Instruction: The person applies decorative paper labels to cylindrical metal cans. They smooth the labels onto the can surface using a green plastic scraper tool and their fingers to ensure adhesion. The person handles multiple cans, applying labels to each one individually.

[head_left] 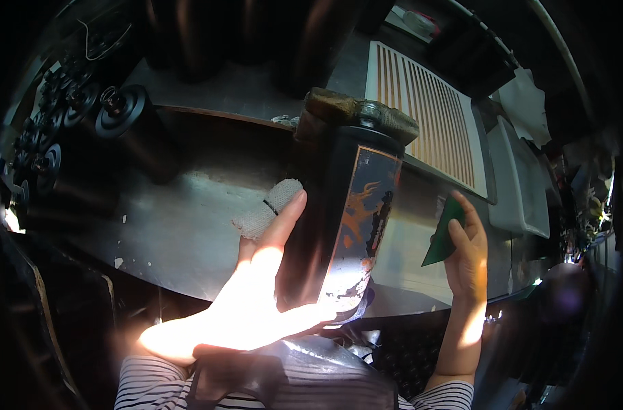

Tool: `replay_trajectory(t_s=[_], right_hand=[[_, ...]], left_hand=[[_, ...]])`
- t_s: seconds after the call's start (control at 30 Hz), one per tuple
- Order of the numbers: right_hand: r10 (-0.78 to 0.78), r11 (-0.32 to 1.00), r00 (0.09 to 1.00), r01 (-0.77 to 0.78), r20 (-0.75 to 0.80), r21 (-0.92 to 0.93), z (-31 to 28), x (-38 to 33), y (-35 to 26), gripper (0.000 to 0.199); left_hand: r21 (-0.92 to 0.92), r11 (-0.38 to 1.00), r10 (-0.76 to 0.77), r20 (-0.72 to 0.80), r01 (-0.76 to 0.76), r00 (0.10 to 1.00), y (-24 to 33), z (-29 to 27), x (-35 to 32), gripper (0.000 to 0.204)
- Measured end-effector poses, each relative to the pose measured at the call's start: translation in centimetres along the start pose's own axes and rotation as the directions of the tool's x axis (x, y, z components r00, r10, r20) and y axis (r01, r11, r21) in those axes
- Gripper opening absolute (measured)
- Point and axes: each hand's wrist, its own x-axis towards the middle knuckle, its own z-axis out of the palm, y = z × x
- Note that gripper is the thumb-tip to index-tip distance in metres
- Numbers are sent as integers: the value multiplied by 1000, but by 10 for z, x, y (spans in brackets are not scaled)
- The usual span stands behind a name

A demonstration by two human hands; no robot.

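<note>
Stretching away from the person, a black bottle (342, 219) is placed above the counter (182, 236), its neck lodged at a brown block (330, 107). A worn, orange-marked panel (365, 198) is carried on its side. The left hand (257, 301) is spread wide at the near end, though whether the bottle is gripped cannot be told; grey fabric (279, 196) is seen at its fingers. By the right hand (466, 249) a green flat piece (440, 236) is pinched. Beyond, a striped sheet (424, 109) is laid beside a white tray (523, 178).
</note>
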Motion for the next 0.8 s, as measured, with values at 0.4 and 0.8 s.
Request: replay_trajectory(t_s=[0.4,0.8], right_hand=[[-649,-21,366,868,667,-497,112,30,-93,30],[-577,156,319,946,751,-283,116,23,-72,20]], left_hand=[[91,996,19,2,-19,1000,2,0,-11,81],[-151,978,97,-282,-144,955,-34,-11,-22,56]])
